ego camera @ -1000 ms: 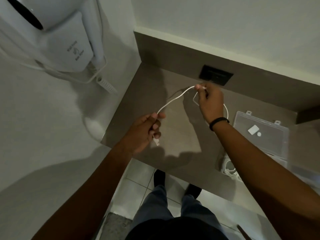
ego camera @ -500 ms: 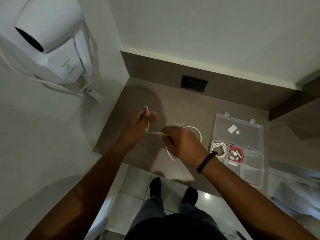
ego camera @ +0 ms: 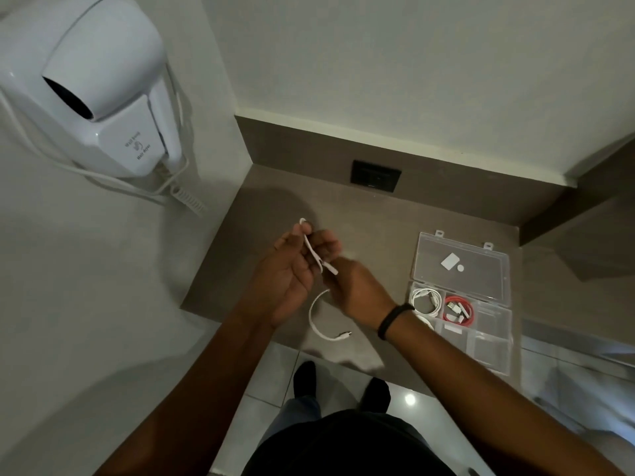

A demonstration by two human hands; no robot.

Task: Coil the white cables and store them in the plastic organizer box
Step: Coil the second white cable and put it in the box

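Brown and matte, the worktop (ego camera: 395,221) fills a corner niche below pale walls, and both hands meet over its middle. Left hand (ego camera: 292,276) pinches a folded run of the white cable (ego camera: 314,255) between thumb and fingers, one bend poking out past the fingertips toward 11 o'clock. Right hand (ego camera: 357,290), touching the left at about 4 o'clock from it, is closed on the same cable near a plug end; how firmly it grips I cannot tell, since its fingers are turned away. From between the hands a loose tail hangs toward 6 o'clock and curls to a free plug that appears to rest near the worktop's front edge. So this cable is, by my reading, only partly gathered: a first fold is made, the tail is still to be wound in. Out at 3 o'clock lies the plastic organizer box (ego camera: 494,352), lid (ego camera: 481,269) thrown open toward 12 o'clock. Its nearest compartment already holds a coiled white cable (ego camera: 426,300), and the next one a red cable (ego camera: 458,309); other compartments look empty or hold small pieces too faint to name. Storing seems well begun, with this cable left to finish and drop in. Farther off, a wall socket (ego camera: 376,175) sits at 12 o'clock and a wall-mounted hair dryer (ego camera: 99,87) at 10 o'clock.
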